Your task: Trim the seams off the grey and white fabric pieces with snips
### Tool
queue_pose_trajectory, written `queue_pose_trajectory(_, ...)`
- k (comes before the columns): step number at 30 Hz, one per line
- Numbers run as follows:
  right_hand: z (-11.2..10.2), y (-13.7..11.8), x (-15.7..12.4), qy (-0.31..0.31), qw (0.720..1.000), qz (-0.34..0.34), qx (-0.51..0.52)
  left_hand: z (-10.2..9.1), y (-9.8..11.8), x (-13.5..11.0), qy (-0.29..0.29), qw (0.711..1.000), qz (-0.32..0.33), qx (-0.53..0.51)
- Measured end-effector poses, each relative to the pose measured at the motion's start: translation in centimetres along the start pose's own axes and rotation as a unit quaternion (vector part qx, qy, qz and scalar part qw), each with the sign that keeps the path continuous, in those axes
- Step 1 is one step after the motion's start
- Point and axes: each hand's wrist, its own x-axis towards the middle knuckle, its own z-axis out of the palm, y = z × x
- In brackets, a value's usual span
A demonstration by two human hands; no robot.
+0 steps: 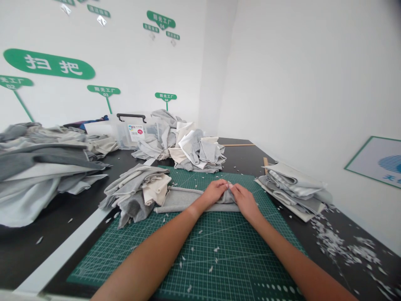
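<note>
A long grey strip of fabric [181, 200] lies across the green cutting mat [219, 255]. My left hand [214, 191] and my right hand [244, 200] meet at the strip's right end, fingers curled and pinching the grey cloth between them near the top edge. Both forearms reach in from the bottom of the view. The fingertips press close together, and the cloth folds up under them.
A heap of grey and cream fabric pieces [138, 192] sits left of the strip. A stack of folded pieces [294, 188] lies at the right. More piles [188, 146] and a clear plastic box [131, 129] stand behind. Large grey cloth [40, 167] covers the left. Small scraps [338, 242] litter the table.
</note>
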Motion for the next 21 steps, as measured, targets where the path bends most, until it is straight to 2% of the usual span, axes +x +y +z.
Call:
queue_pose_trajectory(14, -0.25, 0.06, 0.11, -0.019, 1.000, -0.014, -0.014, -0.16, -0.34, 0.13, -0.002, 1.000, -0.003, 0.001)
queue_pose_trajectory(21, -0.27, -0.27, 0.10, -0.011, 1.000, 0.010, 0.022, -0.01, -0.08, 0.06, 0.002, 1.000, -0.014, -0.007)
